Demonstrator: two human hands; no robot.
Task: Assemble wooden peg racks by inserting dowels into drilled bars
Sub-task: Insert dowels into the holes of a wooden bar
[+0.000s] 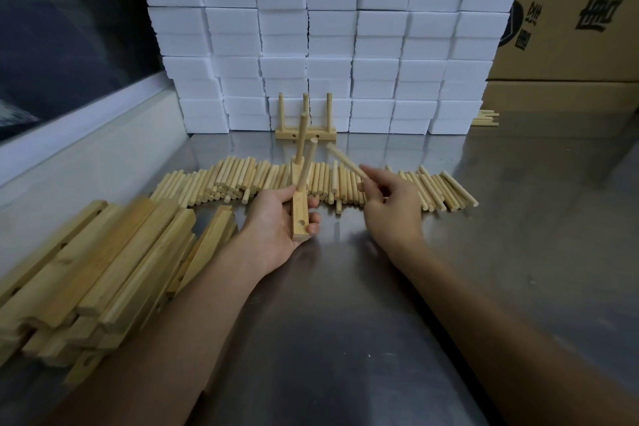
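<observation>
At frame centre the left hand (276,218) grips a drilled wooden bar (300,214), fingers curled round it, with two dowels (304,156) already standing in it and one open hole (301,222) near the lower end. Just right of centre the right hand (387,204) pinches a loose dowel (345,160), its tip angled toward the bar but apart from it. The likely trouble: entering that dowel tilted could jam it or split the hole's edge, and the seated pegs, already leaning unevenly, may loosen if the bar twists.
</observation>
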